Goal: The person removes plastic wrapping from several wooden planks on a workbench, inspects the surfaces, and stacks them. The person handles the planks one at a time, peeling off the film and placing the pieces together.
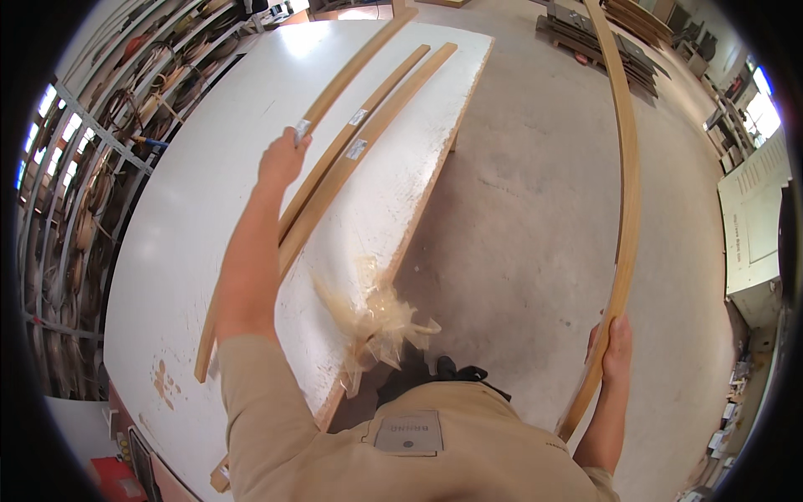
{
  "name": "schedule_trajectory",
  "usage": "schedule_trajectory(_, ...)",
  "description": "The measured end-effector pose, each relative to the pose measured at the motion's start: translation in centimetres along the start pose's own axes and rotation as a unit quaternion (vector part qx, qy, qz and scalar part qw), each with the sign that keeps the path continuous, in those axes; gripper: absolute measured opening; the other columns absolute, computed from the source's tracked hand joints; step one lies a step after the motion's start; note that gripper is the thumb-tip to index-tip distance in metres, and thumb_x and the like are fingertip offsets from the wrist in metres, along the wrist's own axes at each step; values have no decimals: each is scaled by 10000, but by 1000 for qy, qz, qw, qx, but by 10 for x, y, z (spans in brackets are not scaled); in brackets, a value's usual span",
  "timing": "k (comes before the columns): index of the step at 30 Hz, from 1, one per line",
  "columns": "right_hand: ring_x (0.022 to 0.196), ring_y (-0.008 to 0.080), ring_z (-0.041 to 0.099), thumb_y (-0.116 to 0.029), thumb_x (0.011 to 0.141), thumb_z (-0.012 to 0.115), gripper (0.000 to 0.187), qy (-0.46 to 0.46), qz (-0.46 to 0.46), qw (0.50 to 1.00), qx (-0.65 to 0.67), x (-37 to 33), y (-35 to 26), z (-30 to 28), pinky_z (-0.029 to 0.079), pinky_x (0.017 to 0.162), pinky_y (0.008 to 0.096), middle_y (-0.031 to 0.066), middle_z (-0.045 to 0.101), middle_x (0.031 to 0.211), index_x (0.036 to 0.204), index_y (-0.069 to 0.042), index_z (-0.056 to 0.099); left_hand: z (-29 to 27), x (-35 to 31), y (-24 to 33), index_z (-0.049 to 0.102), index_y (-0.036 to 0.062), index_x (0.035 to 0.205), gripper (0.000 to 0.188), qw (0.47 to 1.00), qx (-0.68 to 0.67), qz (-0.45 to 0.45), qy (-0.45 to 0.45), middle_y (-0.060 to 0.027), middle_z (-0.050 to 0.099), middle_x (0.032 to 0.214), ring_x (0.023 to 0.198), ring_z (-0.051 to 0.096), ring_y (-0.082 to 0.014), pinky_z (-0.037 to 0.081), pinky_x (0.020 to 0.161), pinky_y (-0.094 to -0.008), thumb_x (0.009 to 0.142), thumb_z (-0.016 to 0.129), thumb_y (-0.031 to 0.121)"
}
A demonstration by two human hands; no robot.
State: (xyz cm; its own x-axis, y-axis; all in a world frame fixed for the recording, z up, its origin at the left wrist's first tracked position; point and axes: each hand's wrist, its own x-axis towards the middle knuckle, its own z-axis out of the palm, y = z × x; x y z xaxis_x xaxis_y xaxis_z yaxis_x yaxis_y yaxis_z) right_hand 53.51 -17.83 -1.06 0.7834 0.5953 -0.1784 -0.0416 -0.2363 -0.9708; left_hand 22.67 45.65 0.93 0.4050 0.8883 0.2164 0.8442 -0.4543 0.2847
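My left hand (283, 159) is closed around a long wooden strip (351, 69) that lies along the white tabletop (201, 167); a small pale label shows at my fingertips. My forearm hides part of this strip, and its near end comes out to the left of my sleeve. Just to the right lie two more wooden strips (386, 84) (410, 94), close together, each with a pale label. Over the floor on the right, my right hand (617, 339) grips another long wooden strip (626, 159), which stretches far ahead and down beside my body.
Crumpled clear plastic wrap (372, 322) hangs over the table's right edge. Shelves (109, 142) full of coiled bands line the left. Stacked dark boards (598, 46) sit on the floor ahead. A pale cabinet (753, 222) stands at the right.
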Motion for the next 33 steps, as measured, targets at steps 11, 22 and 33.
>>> schedule_trajectory(11,568,135,573,-584,1036,557,530,-22,90,996,-1,-12,-6,74,478,510,282,32,575,707,1136,-64,555,106,61,-9,556,60,1290,481,995,42,-30,-90,-215,639,1232,1102,676,-407,568,903,-511,1074,486,484)
schedule_trajectory(22,647,139,581,-529,1036,601,490,-48,106,993,34,-12,-13,116,485,583,294,8,567,780,1175,-60,576,137,97,21,579,79,1291,483,994,56,-30,-87,-228,640,1188,1070,687,-396,578,880,-498,1071,489,499)
schedule_trajectory(33,621,155,602,-589,1065,446,563,-46,42,996,-61,-2,-34,136,491,558,297,58,614,750,1224,-60,555,152,99,52,597,32,1297,587,988,151,-6,38,-189,650,1264,1097,682,-385,562,887,-516,1068,444,550)
